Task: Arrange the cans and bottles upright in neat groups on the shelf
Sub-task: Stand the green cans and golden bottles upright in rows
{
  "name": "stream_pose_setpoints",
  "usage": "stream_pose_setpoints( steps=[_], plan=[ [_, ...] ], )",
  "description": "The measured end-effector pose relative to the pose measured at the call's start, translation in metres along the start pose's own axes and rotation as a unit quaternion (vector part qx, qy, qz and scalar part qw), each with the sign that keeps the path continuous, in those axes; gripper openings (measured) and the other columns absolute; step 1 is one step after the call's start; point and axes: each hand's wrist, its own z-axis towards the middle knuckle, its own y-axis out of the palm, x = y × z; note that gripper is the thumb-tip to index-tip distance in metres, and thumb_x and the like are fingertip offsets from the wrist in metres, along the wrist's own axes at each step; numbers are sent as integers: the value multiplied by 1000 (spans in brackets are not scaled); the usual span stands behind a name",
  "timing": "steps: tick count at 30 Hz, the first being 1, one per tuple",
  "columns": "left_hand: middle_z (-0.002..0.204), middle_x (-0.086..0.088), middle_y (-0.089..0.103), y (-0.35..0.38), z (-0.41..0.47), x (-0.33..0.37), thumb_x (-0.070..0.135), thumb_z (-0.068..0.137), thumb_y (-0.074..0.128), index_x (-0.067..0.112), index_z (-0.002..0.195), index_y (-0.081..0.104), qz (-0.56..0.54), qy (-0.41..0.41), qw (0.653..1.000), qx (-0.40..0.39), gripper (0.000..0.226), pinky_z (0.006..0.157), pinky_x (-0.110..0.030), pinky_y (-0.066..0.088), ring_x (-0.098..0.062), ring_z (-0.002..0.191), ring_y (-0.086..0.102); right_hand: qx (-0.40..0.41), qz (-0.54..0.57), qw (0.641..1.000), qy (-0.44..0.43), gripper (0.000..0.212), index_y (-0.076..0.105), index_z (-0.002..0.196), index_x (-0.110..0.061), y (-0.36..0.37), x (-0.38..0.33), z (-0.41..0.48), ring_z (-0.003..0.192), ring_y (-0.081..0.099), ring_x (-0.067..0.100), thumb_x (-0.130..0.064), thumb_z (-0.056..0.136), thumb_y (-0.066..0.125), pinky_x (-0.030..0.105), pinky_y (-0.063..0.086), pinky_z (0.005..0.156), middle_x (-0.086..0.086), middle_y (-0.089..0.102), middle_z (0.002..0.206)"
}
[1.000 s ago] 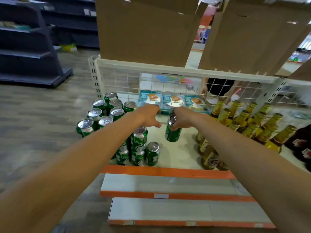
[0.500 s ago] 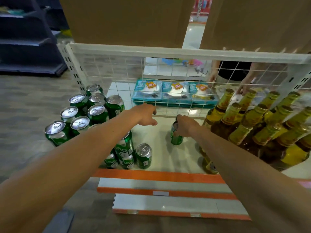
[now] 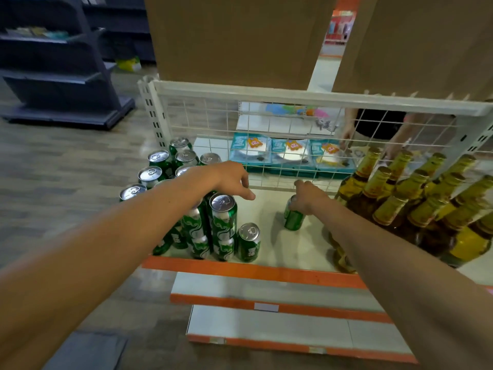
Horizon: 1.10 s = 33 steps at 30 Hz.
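Observation:
My right hand [image 3: 306, 194] grips the top of a green can [image 3: 293, 218] that stands upright on the white shelf [image 3: 269, 209], left of the bottles. My left hand [image 3: 232, 180] hovers with loose fingers above a stack of green cans [image 3: 222, 225], holding nothing. More green cans [image 3: 160, 161] stand grouped at the shelf's left end, some stacked two high. A single short can [image 3: 249, 243] stands near the front edge. Amber bottles with gold caps [image 3: 416, 198] crowd the right side, upright.
A white wire grid [image 3: 293, 129] backs the shelf, with blue packets [image 3: 290, 153] and another person's hands behind it. Cardboard boxes [image 3: 234, 38] sit on the shelf above. Orange-edged lower shelves [image 3: 266, 295] stick out below. A dark rack [image 3: 58, 65] stands at left.
My right hand has lowered the green can onto the shelf, further right toward the bottles. My left hand stayed above the can stack. The camera has moved closer.

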Motion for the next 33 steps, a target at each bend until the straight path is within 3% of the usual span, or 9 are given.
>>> stream_pose_setpoints(
  steps=[3,7,11,14,20,23,26,30,33],
  plan=[
    [133,5,57,-3,-28,-6,62,77,71,26,133,57,1,2,999,-34,68,104,-39,44,-17,115,55,11,-13,1000,-20,68,37,143,-8,-11,-18,-16,120,51,32,-33,88,68,38,47,90,15,48,136],
    [147,1,45,10,-50,-15,40,74,83,24,146,40,21,15,998,-49,86,106,-35,40,-22,131,46,22,-37,998,-40,69,36,143,-7,-17,-40,-34,122,50,33,-37,89,66,41,46,95,15,47,139],
    [140,-4,52,27,-53,-24,30,75,84,21,142,44,30,30,999,28,79,101,-36,45,-23,122,52,9,-22,997,-78,81,31,150,-11,-17,-58,-49,132,45,30,-38,86,72,40,43,104,11,42,149],
    [129,-2,56,29,-51,-28,32,73,84,20,135,51,-1,35,998,46,72,88,-30,46,-20,111,55,-6,16,993,-117,90,30,152,-13,-14,-67,-57,136,42,26,-41,80,77,37,39,108,7,40,153],
    [113,1,60,7,-41,-17,36,71,84,21,125,53,-64,23,992,111,64,78,-30,44,-16,96,54,-22,140,976,-164,88,35,149,-16,-21,-80,-61,128,50,22,-38,78,81,34,41,103,5,49,144],
    [108,1,61,-9,-32,-4,36,70,82,21,121,55,-92,10,986,141,60,85,-37,50,-19,97,56,7,207,963,-171,84,42,143,-15,-27,-82,-55,122,54,23,-40,75,84,34,44,99,4,55,137],
    [103,-1,63,-16,-18,7,35,72,79,17,114,59,-127,3,978,163,50,77,-34,50,-20,93,59,40,275,947,-161,94,35,147,-17,-30,-78,-44,123,55,23,-40,71,86,35,44,100,4,56,138],
    [115,-4,61,-13,5,13,33,75,79,16,126,57,-142,-4,979,149,58,72,-29,42,-18,96,54,71,269,946,-166,86,39,143,-16,-22,-64,-24,118,58,23,-33,72,86,29,43,90,5,60,133],
    [132,-4,56,-4,24,8,38,77,80,18,136,52,-151,-8,979,137,68,81,-26,38,-19,111,52,73,265,948,-162,81,44,138,-13,-11,-52,-9,111,59,21,-34,72,86,26,41,83,4,62,127]
  ],
)
